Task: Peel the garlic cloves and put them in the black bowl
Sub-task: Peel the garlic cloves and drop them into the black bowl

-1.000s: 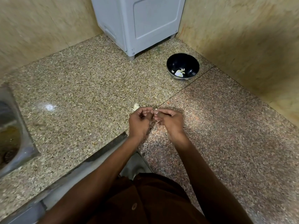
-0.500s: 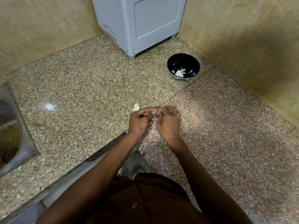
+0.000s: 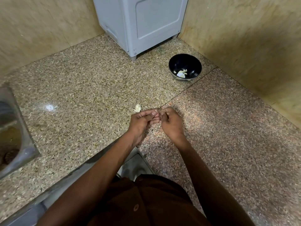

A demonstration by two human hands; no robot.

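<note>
My left hand (image 3: 141,122) and my right hand (image 3: 171,124) meet over the granite counter, fingertips pinching a small garlic clove (image 3: 158,111) between them; most of the clove is hidden by the fingers. A loose pale garlic clove (image 3: 137,108) lies on the counter just beyond my left hand. The black bowl (image 3: 193,66) stands farther back to the right, near the wall, with a few pale garlic pieces (image 3: 181,73) in its bottom.
A grey appliance (image 3: 143,23) stands in the back corner. A steel sink (image 3: 11,132) is set in the counter at far left. Tiled walls close the back and right. The counter's front edge (image 3: 91,162) runs diagonally below my arms.
My right hand has turned and drawn closer to my left, its fingers curling over the clove. Both hands stayed over the same spot on the counter.
</note>
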